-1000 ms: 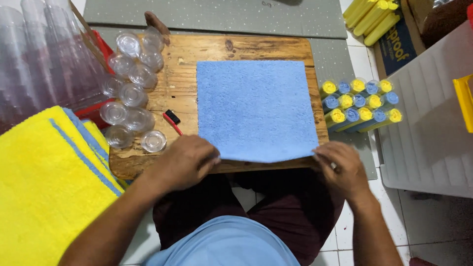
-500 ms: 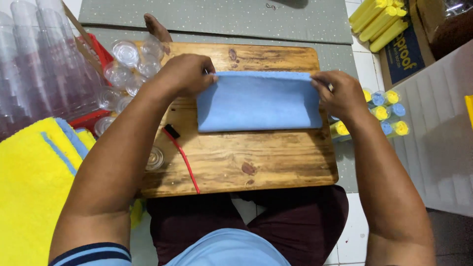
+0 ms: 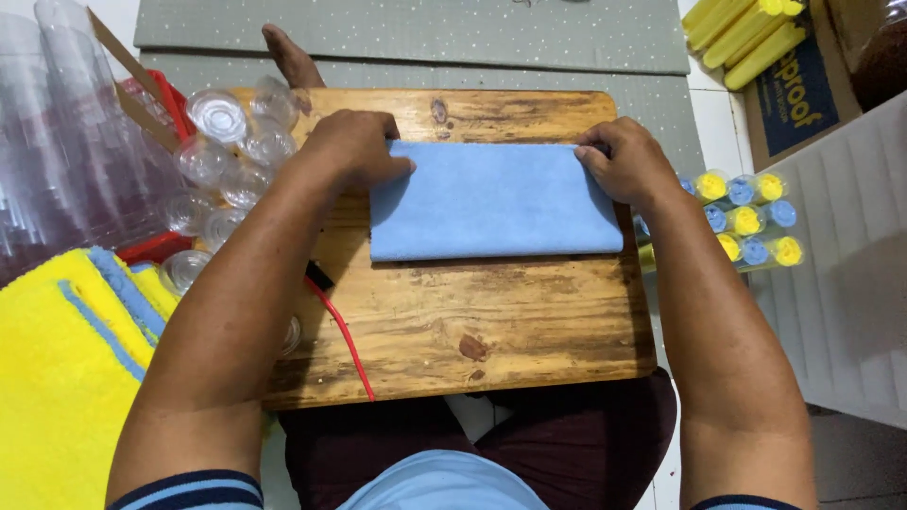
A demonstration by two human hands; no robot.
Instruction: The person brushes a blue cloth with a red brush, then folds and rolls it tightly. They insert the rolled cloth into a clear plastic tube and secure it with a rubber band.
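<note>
Grey speckled matting (image 3: 416, 28) and pale floor tiles frame a wooden surface (image 3: 491, 321) resting over the person's lap, its grain knotted and stained. Far left, a stack of yellow cloths (image 3: 57, 378) edged in blue sits under nested clear cups (image 3: 66, 161), with small clear lids (image 3: 227, 151) spilling onto the board's corner. A red cord (image 3: 342, 340) trails across the wood near the left forearm.

Left hand (image 3: 354, 146) lies flat on the folded blue cloth (image 3: 491, 203), fingers pressed together on its upper left corner. Across the board, right hand (image 3: 628, 165) pins the upper right corner, fingers curled down on the edge; whether they pinch a layer I cannot tell. Cloth lies doubled on the far half of the board.

Risk, as I read it: uneven pressure could let the top layer creep, leaving edges misaligned; a sweeping left elbow might scatter those lids or snag the cord. Right of the board, yellow and blue rolled cloths (image 3: 751, 222) sit close enough to knock.
</note>
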